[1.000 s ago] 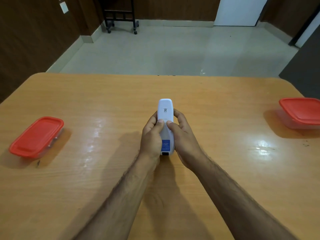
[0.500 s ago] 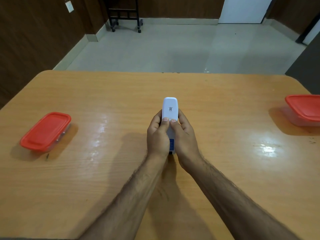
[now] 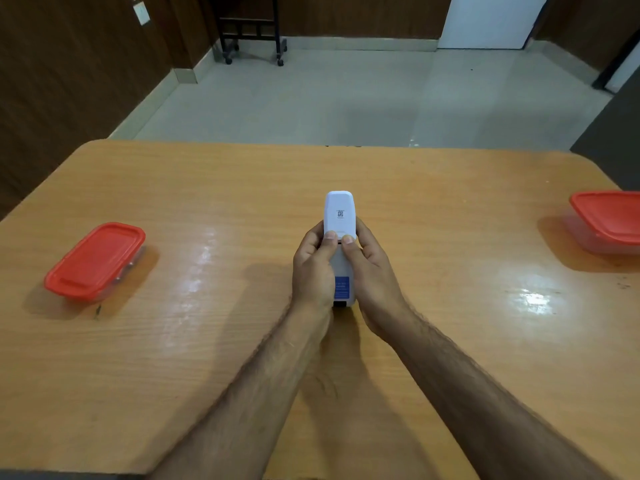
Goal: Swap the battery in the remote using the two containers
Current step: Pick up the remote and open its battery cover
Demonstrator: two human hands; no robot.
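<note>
- two hands met at the middle of the wooden table [image 3: 207, 341] in the head view, both wrapped round the white remote [image 3: 340, 216], which was held back side up just above the tabletop.
- the left hand [image 3: 313, 268] grasped the remote's left edge, fingers curled under it, thumb laid across the back.
- the right hand [image 3: 372, 271] grasped the right edge the same way, thumb tip beside the left thumb tip, both pressing on the back cover just below a small printed code.
- a blue label [image 3: 341, 285] showed on the remote's near end, between the two palms.
- the far end of the remote stuck out past the fingers, pointing away from the person.
- the left container [image 3: 95, 259], clear with a red lid on, sat well apart on the table's left side.
- the right container [image 3: 609, 220], red lid on too, sat near the table's right edge, partly cut off by the frame.
- beyond the table, a black wheeled stand [image 3: 251, 32] stood on the pale floor by the brown wall.
</note>
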